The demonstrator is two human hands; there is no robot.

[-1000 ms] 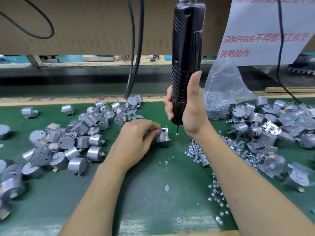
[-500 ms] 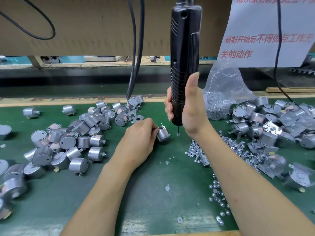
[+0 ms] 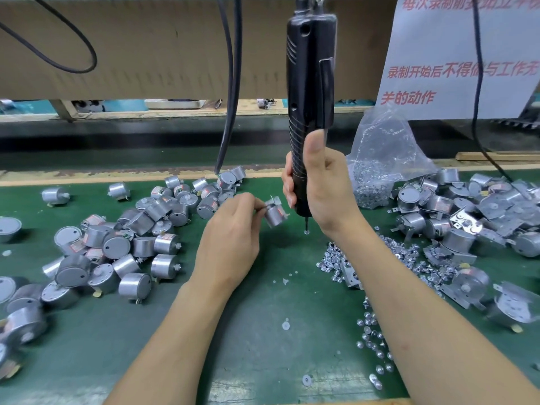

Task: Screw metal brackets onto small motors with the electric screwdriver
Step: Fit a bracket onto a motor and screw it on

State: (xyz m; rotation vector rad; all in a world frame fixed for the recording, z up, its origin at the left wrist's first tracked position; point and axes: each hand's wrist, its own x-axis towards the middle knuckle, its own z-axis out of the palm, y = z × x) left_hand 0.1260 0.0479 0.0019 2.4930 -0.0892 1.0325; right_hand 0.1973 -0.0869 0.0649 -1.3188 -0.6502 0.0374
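**Motor pinched in the left hand, screwdriver upright in the right**

The top of the electric screwdriver (image 3: 309,83) runs out of the upper edge of the view. The right hand's fingers pass behind its barrel, so only their tips show on the far side. The left hand's fingertips are mostly hidden behind its own knuckles. The thin metal bracket (image 3: 273,201) on top of the held motor is blurred, and whether it is fastened cannot be told.

The left hand (image 3: 230,232) pinches one small motor (image 3: 274,214) at its fingertips, tilted and seemingly lifted off the green mat (image 3: 263,331). The motor is just left of the screwdriver's bit (image 3: 305,225) and is not touching it. The right hand (image 3: 327,194) grips the lower barrel of the tool, thumb pointing up, and the tool stands upright. A small shiny piece, seemingly a screw, sits at the bit's tip.

The motor is a short silver cylinder with a red-marked label on its side. A heap of bare motors (image 3: 117,244) lies to the left of the hands, and bracketed motors (image 3: 455,223) are heaped to the right. Loose screws (image 3: 339,261) are scattered beside the right wrist, and a clear bag of screws (image 3: 380,159) stands behind them.
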